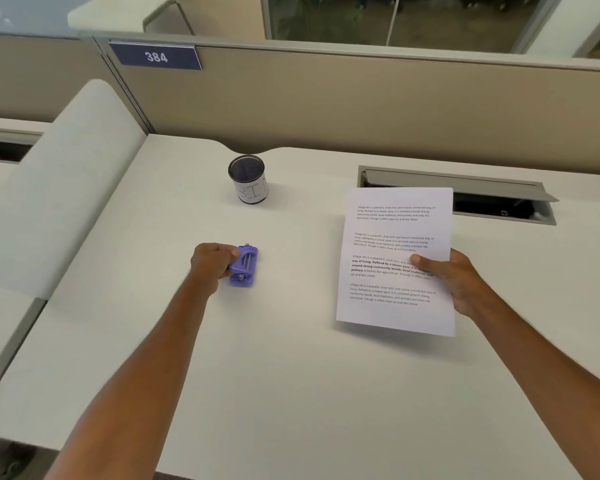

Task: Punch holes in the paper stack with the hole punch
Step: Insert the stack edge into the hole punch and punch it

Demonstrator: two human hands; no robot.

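**Head view: punch in one hand, paper in the other**

Head camera looked down on a pale desk [291,358] where the purple hole punch [244,265] sat left of centre, apparently resting on the surface. The left hand [212,263] was closed around its left end, thumb lying on top and fingers curled under the side. To the right, well apart from the punch, the paper stack [395,237] of printed pages was held just above the desk, a shadow showing beneath its near edge. The right hand [454,280] pinched its right edge, thumb on the top sheet, fingers hidden behind. Farther back stood a black mesh cup [247,178] with a white handwritten label. Behind the paper lay an open cable hatch [499,199] in the desk, and a partition [326,98] carried a sign [156,57] reading 384.
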